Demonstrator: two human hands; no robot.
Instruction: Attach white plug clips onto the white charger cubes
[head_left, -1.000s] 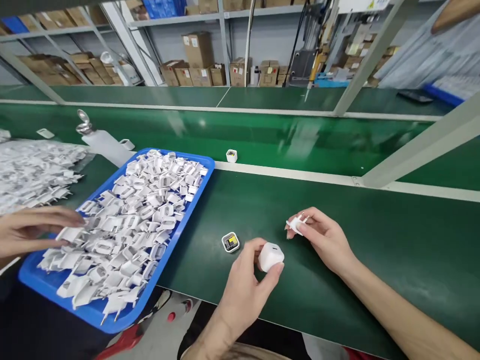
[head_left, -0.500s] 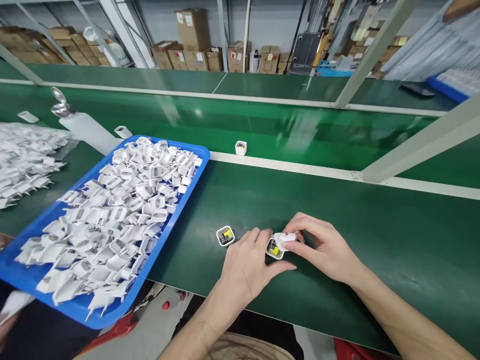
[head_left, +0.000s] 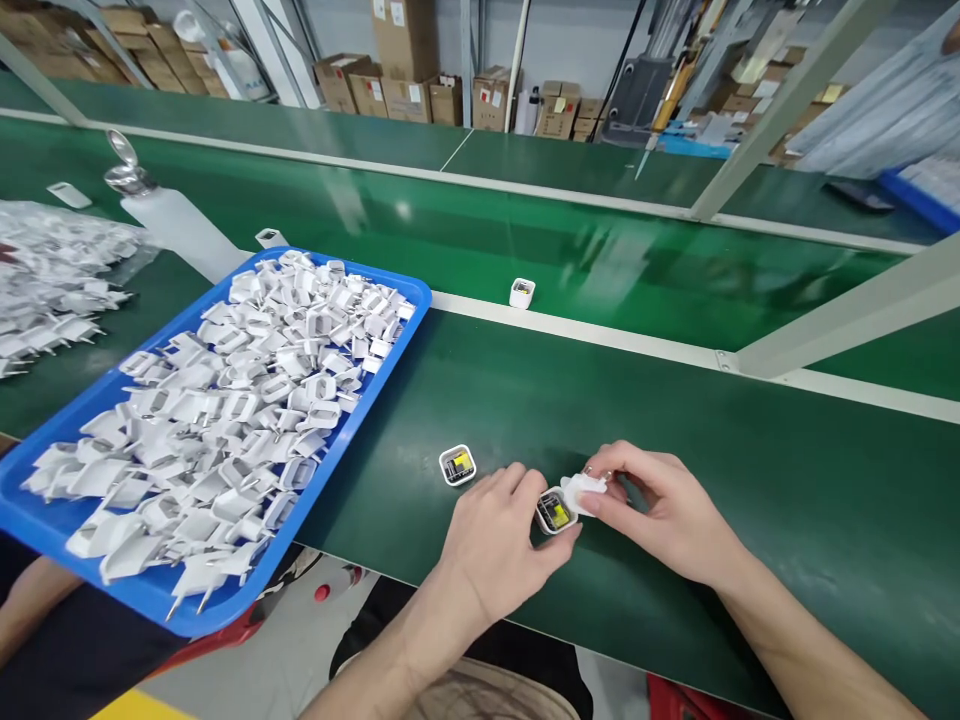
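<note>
A dark green felt-like tabletop [head_left: 675,470] carries a blue plastic tray [head_left: 360,440]. Right of the tray lies a small open white charger shell [head_left: 457,465]; beyond the tray, a frosted white bottle [head_left: 176,225].

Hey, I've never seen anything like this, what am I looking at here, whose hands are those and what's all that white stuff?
This is one view from a camera worn on a person's head, looking down at their own two bare hands over a green work surface. The left hand grips a small open charger housing with yellow parts inside. The right hand holds a white plug cap right against it. A second open housing lies just to the left, and a third sits farther back by the white strip. The blue tray is heaped with white plug caps, and more lie loose at far left.
</note>
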